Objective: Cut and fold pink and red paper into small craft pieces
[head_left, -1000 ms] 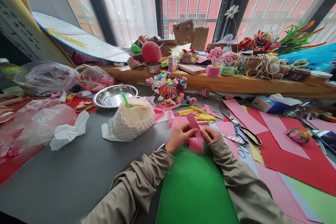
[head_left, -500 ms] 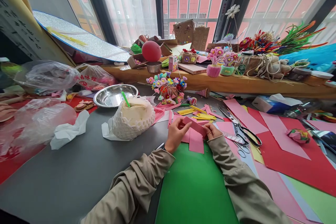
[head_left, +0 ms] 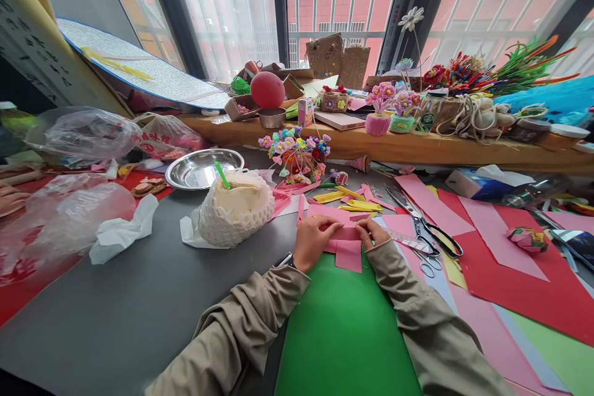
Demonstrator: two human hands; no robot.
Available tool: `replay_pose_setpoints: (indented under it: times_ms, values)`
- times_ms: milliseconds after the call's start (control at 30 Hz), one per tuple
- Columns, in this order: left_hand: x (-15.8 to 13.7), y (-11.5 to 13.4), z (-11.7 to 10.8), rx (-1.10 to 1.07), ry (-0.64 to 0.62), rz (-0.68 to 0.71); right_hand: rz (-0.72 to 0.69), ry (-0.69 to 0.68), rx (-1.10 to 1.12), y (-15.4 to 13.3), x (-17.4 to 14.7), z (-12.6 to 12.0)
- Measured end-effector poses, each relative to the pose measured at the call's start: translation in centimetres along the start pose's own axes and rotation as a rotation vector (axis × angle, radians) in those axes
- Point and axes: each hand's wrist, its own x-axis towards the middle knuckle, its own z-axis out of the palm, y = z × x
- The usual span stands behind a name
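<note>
Between my two hands is a small strip of pink paper [head_left: 347, 233], held roughly level. My left hand [head_left: 314, 241] pinches its left end, and my right hand [head_left: 372, 234] pinches the right end, fingers closed on both sides. Just below the strip, a squarish pink paper piece [head_left: 348, 257] lies at the top of the green sheet [head_left: 348, 334]. More pink paper lies behind the strip, partly hidden by my hands. Folded yellow paper strips [head_left: 361, 205] rest a little farther back.
Large black-handled scissors [head_left: 429, 232] and smaller silver scissors [head_left: 427, 265] lie to the right, near red paper [head_left: 524, 284]. At left stand a net-wrapped coconut [head_left: 236, 207] with a green straw and a metal plate [head_left: 176, 174]. Craft flowers [head_left: 297, 151] stand behind.
The pink strip has gone from slanted to nearly level and sits slightly lower. My left fingers have closed from a spread grip to a pinch.
</note>
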Motion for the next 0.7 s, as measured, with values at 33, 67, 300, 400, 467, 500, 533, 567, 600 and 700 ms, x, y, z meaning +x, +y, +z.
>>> replay_pose_setpoints:
  times_ms: [33, 67, 300, 400, 467, 500, 533, 567, 600, 700]
  values:
    - [0.0, -0.1, 0.1, -0.009, -0.017, -0.004, 0.038, 0.007, 0.028, 0.1, 0.0, 0.0]
    - [0.0, -0.1, 0.1, -0.009, -0.034, 0.002, 0.079, 0.008, 0.063, 0.1, -0.1, 0.0]
    - [-0.1, 0.7, 0.1, 0.03, -0.146, 0.121, 0.199, -0.065, 0.38, -0.3, -0.1, -0.3]
    - [-0.2, 1.1, 0.1, -0.001, -0.188, 0.125, 0.215, -0.099, 0.441, -0.7, -0.1, -0.6]
    - [-0.2, 1.4, 0.1, -0.023, -0.198, 0.1, 0.231, -0.115, 0.47, -0.9, 0.0, -0.8]
    - [-0.3, 1.5, 0.1, -0.028, -0.2, 0.086, 0.238, -0.122, 0.485, -1.0, 0.0, -0.9]
    - [-0.3, 1.6, 0.1, -0.031, -0.203, 0.074, 0.245, -0.13, 0.496, -1.0, 0.0, -1.0]
    - [-0.3, 1.7, 0.0, -0.034, -0.208, 0.065, 0.252, -0.139, 0.504, -1.0, 0.0, -1.1]
    - [-0.3, 1.8, 0.0, -0.039, -0.213, 0.061, 0.257, -0.148, 0.509, -1.0, 0.1, -1.1]
    - [-0.3, 1.6, -0.1, -0.054, -0.25, 0.055, 0.267, -0.169, 0.507, -1.0, 0.0, -1.2]
